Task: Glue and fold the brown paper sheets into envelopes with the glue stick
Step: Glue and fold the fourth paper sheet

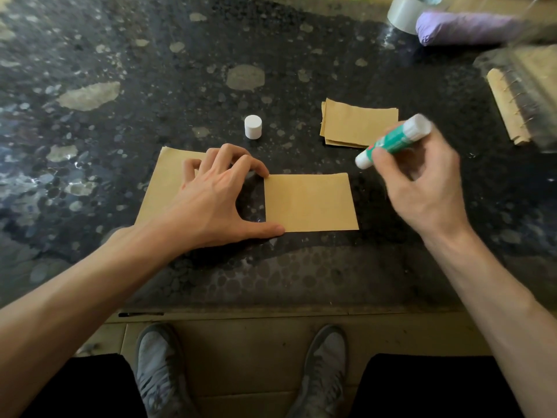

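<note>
Your left hand (211,197), fingers spread and holding nothing, steadies the left edge of a folded brown sheet (310,203) on the table (150,70). Your right hand (422,188) grips the uncapped glue stick (391,140), raised just right of that sheet. The stack (358,122) behind looks like finished envelopes, though that is uncertain, and a flat sheet (162,188) under your left hand seems not yet folded.

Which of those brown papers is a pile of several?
The far pile: its left edge shows layers. The middle paper and left paper look single.

Speckled table (150,70): brown sheet (310,202), paper stack (358,122), white cap (252,126)
</note>
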{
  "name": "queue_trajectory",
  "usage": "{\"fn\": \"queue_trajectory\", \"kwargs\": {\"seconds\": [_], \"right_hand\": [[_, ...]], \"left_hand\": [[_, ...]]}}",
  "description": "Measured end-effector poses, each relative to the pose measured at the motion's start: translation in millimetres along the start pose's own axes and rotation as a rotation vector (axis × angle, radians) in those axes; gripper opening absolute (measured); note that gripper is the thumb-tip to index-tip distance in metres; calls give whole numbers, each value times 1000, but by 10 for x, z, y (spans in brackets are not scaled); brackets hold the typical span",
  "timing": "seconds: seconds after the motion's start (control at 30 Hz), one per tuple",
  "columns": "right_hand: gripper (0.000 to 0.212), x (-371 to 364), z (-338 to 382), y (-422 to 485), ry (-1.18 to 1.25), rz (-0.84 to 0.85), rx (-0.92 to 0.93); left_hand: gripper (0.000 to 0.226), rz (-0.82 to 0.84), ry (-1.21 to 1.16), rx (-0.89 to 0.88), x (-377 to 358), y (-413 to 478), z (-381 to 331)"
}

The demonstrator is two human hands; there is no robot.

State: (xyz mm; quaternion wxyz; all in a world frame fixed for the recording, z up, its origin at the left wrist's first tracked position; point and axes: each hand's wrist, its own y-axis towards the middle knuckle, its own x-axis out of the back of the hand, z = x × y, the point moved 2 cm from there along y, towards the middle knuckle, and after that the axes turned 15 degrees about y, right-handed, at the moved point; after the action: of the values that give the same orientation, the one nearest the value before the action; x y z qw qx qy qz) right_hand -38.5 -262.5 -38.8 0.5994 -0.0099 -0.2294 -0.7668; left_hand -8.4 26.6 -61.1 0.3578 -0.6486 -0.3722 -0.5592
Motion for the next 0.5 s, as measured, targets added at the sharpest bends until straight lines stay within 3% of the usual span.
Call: {"fn": "queue_trajectory", "kwargs": {"seconds": [0.13, 0.33, 0.5], "right_hand": [[25, -21, 68, 37, 178, -34, -49], [38, -326, 132, -26, 177, 140, -100], [35, -592, 148, -77, 75, 251, -77]], "left_hand": [[97, -1, 1, -3, 5, 0, 0], [96, 2, 4, -5, 7, 4, 5], [95, -7, 5, -1, 1, 6, 0]]}}
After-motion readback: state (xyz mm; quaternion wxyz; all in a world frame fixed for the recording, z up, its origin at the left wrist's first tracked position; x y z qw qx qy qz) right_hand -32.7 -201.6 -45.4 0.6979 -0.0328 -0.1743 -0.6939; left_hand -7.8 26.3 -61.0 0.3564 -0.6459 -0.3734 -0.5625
